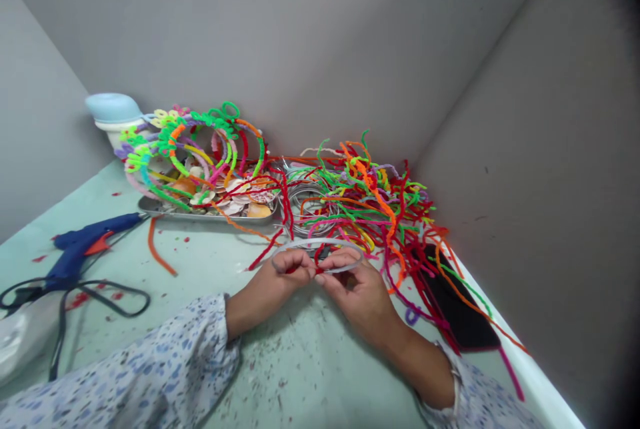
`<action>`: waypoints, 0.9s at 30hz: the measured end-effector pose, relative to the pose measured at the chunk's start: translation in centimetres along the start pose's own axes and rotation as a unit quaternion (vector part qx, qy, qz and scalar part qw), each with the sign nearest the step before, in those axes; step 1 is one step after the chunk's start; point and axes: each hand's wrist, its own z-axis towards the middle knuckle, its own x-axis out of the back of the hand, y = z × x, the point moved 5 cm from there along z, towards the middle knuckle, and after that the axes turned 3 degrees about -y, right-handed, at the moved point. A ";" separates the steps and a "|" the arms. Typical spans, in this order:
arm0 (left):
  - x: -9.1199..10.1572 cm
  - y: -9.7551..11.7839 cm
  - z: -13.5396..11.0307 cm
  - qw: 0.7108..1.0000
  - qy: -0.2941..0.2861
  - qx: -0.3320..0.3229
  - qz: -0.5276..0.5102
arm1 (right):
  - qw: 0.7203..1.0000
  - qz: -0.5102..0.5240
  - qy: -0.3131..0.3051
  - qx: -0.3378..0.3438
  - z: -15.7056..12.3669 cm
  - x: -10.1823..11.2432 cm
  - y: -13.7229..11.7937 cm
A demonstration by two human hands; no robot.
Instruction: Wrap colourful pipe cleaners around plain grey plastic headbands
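Both hands meet over the table, fingertips nearly touching. My left hand (pixel 293 272) pinches a short bit of red pipe cleaner (pixel 319 252), whose bend stands up between the hands. A clear, pale headband (pixel 320 241) arches just beyond the fingers, its sides reaching back to both hands. My right hand (pixel 353 282) is closed in a pinch on the same red pipe cleaner, against the near part of the band. The fingers partly hide where the pipe cleaner and the band meet.
Finished pipe-cleaner headbands (pixel 200 142) lean on a metal tray (pixel 220 217) of shells. Loose pipe cleaners (pixel 380 202) heap up by the back wall, near clear bands (pixel 310 206). A blue glue gun (pixel 75 249) with a cord lies left; a black phone (pixel 465 309) right.
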 end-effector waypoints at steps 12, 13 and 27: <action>-0.3 0.9 -0.8 0.994 0.023 -0.028 0.107 | 0.995 -0.083 0.003 -0.055 -0.1 0.5 -0.5; -0.3 0.9 -0.9 0.992 0.023 -0.042 0.116 | 0.995 -0.075 0.004 -0.062 -0.2 0.4 -0.4; -1.3 2.6 -1.9 0.901 0.037 -0.194 0.387 | 0.908 0.245 0.024 -0.339 -1.5 -1.5 1.2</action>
